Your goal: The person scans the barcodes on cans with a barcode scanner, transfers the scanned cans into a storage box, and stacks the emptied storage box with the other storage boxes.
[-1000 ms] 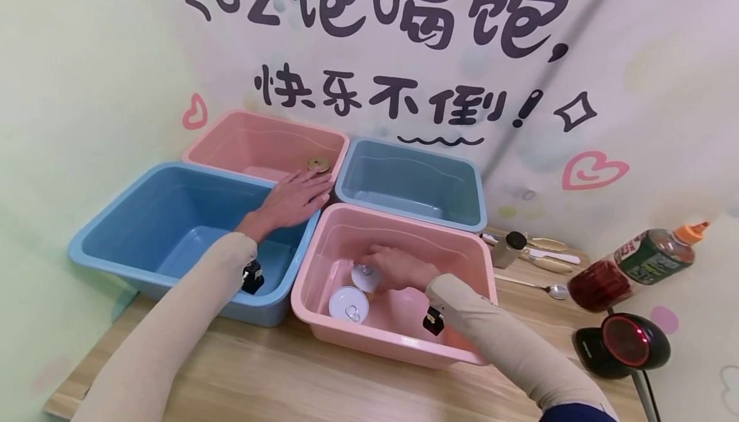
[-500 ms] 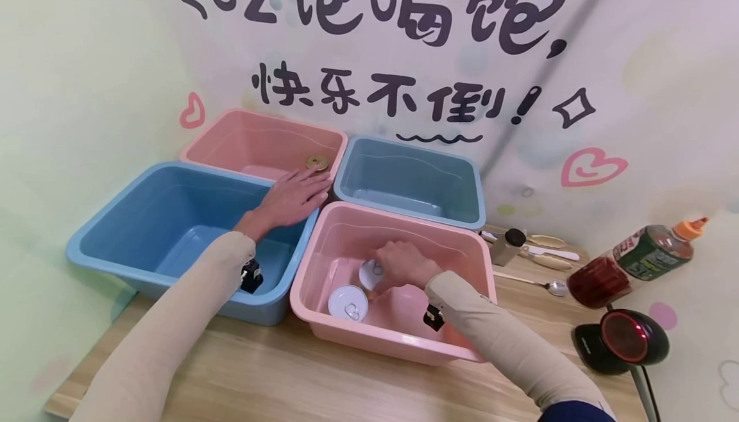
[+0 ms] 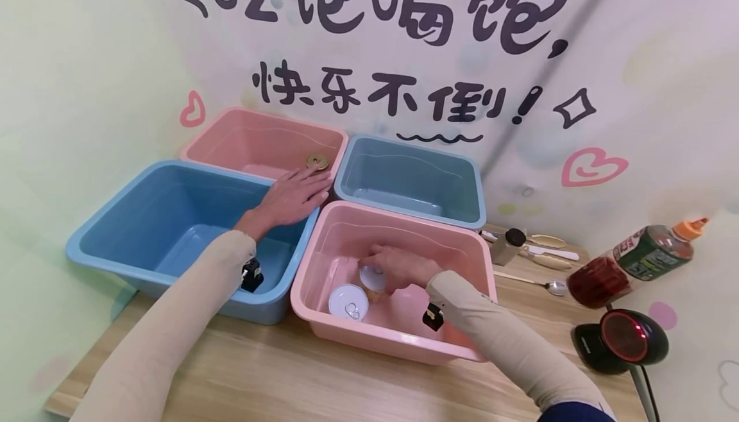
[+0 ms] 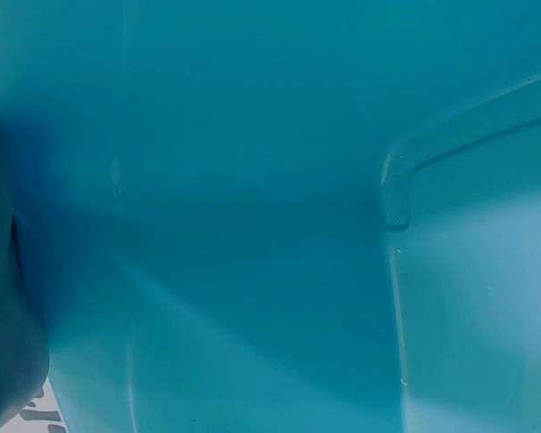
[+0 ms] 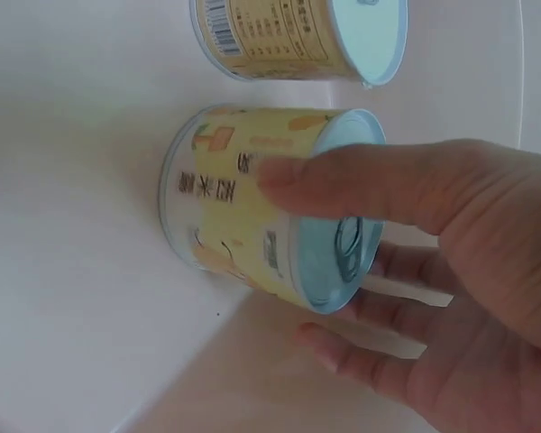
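tubs (image 3: 398,338) on wooden table (image 3: 277,377), lettered wall (image 3: 404,37)

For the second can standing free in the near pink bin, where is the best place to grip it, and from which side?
Grip the free can around its yellow side wall, coming from above. It stands upright with its pull-tab lid up, and the bin walls block a low sideways reach. The flat lid offers little to pinch. The right hand already holds the other can by its side wall like this.
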A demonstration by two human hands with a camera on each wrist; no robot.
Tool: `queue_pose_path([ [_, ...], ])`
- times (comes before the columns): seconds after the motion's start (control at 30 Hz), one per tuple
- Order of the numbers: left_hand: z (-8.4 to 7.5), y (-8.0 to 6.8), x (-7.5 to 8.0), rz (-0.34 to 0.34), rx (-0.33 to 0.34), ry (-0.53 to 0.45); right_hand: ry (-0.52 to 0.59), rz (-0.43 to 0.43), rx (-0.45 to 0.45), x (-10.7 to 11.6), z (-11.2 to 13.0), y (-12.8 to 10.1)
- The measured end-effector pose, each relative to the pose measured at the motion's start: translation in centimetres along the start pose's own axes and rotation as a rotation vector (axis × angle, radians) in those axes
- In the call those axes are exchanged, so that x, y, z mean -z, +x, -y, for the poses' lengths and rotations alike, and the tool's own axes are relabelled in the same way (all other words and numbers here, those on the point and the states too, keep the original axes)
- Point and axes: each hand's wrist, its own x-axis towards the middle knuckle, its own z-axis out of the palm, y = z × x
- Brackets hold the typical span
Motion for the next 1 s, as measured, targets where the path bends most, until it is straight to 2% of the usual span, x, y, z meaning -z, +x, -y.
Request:
queue_pose_path([
  [0.17,-0.08,-0.03,0.04,0.002,0.004,0.000,0.024,0.026,-0.151,0.06,0.20,0.12],
  [0.33,-0.06,0.00,0.04,-0.002,0.004,0.002,-0.019,0.038,-0.294,-0.06,0.20,0.33],
  [0.5,-0.08,0.03,0.11,0.001,0.004,0.005,0.005,0.030,-0.361,-0.02,-0.10,0.22],
  [0.6,0.01,0.14,0.00,-0.007,0.000,-0.001,0.078,0.028,-0.316,0.12,-0.31,0.05],
  [0.67,0.05,0.21,-0.08,-0.012,-0.002,-0.005,0.099,0.038,-0.231,0.19,-0.45,-0.04],
  [0.8,0.13,0.25,-0.13,-0.017,-0.007,-0.004,0.068,0.060,-0.098,0.18,-0.55,-0.19],
  [0.9,0.19,0.22,-0.14,-0.022,-0.010,-0.005,0.018,0.061,-0.083,0.06,-0.53,-0.19],
  [1.0,0.22,0.18,-0.20,-0.022,-0.011,-0.005,0.033,0.060,-0.109,-0.11,-0.47,-0.09],
])
